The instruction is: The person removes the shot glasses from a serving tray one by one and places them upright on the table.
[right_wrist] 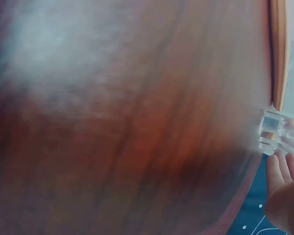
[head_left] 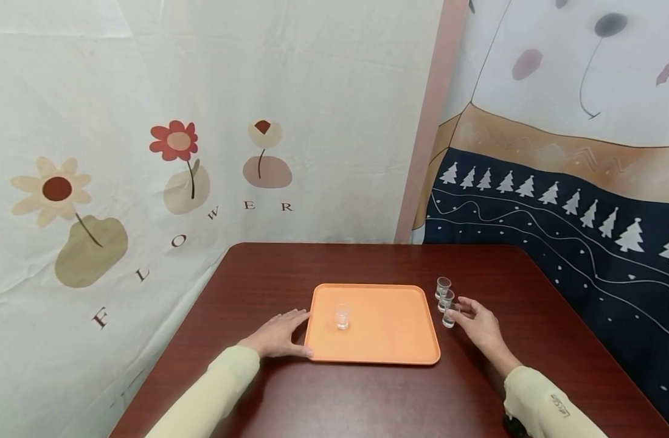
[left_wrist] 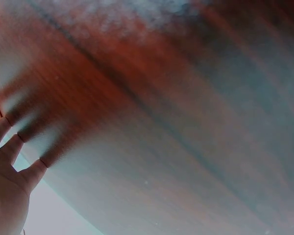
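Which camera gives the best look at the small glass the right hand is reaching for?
The head view: the nearest glass stands upright on the table, first in a row of three beside the orange tray, with the right hand at it. The right wrist view shows only a blurred glass base by the fingers. The left wrist view misses it.

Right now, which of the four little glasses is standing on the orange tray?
The lone glass near the tray's middle; the other three stand in a row on the table beside the right hand.
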Available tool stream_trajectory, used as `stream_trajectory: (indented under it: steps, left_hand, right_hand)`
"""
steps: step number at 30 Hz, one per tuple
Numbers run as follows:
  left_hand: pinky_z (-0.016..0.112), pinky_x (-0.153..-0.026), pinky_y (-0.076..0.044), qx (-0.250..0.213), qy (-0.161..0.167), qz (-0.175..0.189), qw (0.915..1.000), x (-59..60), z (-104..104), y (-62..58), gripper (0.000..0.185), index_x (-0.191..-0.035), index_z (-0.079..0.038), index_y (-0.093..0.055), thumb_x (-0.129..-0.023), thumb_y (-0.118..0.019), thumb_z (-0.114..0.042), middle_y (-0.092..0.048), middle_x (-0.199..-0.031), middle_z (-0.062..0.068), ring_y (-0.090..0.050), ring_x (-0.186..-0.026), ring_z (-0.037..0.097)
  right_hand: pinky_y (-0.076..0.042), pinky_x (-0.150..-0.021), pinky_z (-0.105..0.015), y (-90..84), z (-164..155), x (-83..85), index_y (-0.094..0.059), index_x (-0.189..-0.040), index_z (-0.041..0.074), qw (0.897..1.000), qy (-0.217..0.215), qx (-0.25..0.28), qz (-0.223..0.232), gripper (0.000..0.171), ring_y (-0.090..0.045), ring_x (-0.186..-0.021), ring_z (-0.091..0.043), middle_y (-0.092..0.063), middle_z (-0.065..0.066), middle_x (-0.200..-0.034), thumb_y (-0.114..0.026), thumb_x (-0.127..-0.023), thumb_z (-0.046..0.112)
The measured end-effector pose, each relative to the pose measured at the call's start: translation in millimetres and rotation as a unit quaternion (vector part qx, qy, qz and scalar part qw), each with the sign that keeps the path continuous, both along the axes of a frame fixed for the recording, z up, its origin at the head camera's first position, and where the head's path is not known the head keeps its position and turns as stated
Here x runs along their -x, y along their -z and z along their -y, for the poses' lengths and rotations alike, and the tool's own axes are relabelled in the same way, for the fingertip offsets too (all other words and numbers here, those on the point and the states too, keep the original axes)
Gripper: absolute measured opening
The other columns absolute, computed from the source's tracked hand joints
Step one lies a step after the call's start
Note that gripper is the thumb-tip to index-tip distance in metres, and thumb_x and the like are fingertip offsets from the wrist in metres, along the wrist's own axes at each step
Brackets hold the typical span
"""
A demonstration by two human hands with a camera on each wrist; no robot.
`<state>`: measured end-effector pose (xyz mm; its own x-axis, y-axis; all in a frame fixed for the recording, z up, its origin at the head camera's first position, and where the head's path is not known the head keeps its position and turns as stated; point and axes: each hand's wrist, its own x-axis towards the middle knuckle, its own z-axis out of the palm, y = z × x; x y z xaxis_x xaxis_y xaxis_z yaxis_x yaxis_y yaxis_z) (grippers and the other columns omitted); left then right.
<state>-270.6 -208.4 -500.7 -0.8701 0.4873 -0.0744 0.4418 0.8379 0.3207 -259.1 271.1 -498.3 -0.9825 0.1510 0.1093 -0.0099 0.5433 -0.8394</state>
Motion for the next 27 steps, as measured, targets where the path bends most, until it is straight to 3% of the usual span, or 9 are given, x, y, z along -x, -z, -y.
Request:
stream_trajectory:
  steps: [5, 8, 12, 20, 27]
  left_hand:
    - [0.057, -0.113, -0.027, -0.002, -0.001, 0.0, 1.0, 0.3, 0, 1.9, 0.107, -0.152, -0.011, -0.041, -0.071, -0.071, -0.075, -0.042, -0.153, 0.01, -0.034, -0.143, 0.032]
    - [0.057, -0.113, -0.026, -0.005, -0.002, -0.003, 1.0, 0.2, 0, 1.3, 0.106, -0.151, -0.011, -0.041, -0.071, -0.071, -0.074, -0.042, -0.153, 0.01, -0.033, -0.143, 0.033]
    - [0.058, -0.113, -0.027, -0.003, 0.003, -0.008, 1.0, -0.7, 0, 1.2, 0.106, -0.151, -0.01, -0.042, -0.072, -0.071, -0.074, -0.043, -0.152, 0.011, -0.034, -0.143, 0.033]
    - [0.058, -0.113, -0.027, -0.005, 0.005, -0.008, 0.9999, -1.2, 1, 0.9, 0.105, -0.151, -0.01, -0.042, -0.072, -0.072, -0.073, -0.043, -0.152, 0.011, -0.034, -0.143, 0.034]
    - [0.058, -0.113, -0.027, -0.001, 0.004, -0.008, 1.0, -0.4, 0, 1.0, 0.106, -0.151, -0.01, -0.041, -0.072, -0.071, -0.073, -0.043, -0.152, 0.011, -0.034, -0.143, 0.034]
  right_hand:
    - [-0.045, -0.075, -0.008, -7.2, 0, 0.5, -0.05, -0.14, -0.005, 1.0, 0.009, 0.013, -0.02, 0.061, -0.061, -0.117, -0.038, -0.06, -0.027, -0.128, -0.071, -0.093, 0.029]
    - [-0.051, -0.086, -0.019, -12.8, 2, 2.2, -0.049, -0.141, -0.005, 1.0, 0.016, 0.018, -0.02, 0.062, -0.06, -0.119, -0.037, -0.059, -0.026, -0.13, -0.07, -0.094, 0.029]
    - [-0.048, -0.099, -0.046, -23.2, 7, 4.7, -0.048, -0.142, -0.003, 0.999, 0.021, 0.023, -0.021, 0.062, -0.058, -0.122, -0.036, -0.057, -0.025, -0.134, -0.069, -0.095, 0.032]
    - [-0.049, -0.098, -0.043, -41.7, 25, 13.1, -0.052, -0.141, 0.003, 0.998, 0.021, 0.048, -0.034, 0.059, -0.058, -0.12, -0.032, -0.059, -0.02, -0.134, -0.069, -0.094, 0.034]
    - [-0.05, -0.097, -0.045, -47.4, 51, 17.3, -0.052, -0.142, 0.006, 0.997, -0.004, 0.07, -0.023, 0.061, -0.058, -0.12, -0.031, -0.058, -0.019, -0.136, -0.07, -0.093, 0.036]
